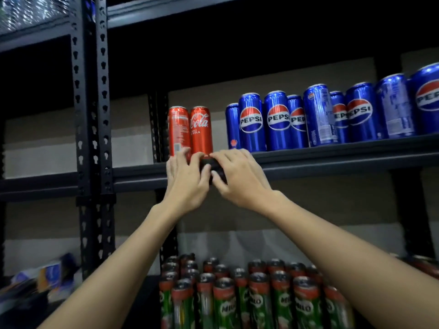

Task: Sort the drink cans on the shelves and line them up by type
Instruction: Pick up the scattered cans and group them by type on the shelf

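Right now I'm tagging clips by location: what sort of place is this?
Probably a shop stockroom or storage area: black slotted metal shelving holds tall blue Pepsi cans, red Coca-Cola cans and, lower down, many green Milo cans stacked in bulk.

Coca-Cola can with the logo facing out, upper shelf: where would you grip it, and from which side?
Grip the Coca-Cola can around its mid-body from the front. It stands upright, its left side touches the other red can, and the shelf above likely limits top access.

A dark object point(212, 166) sits mostly hidden between both hands at frame centre. The rightmost Pepsi can point(426, 98) is cut off; lower-left packages point(45, 276) are blurred.
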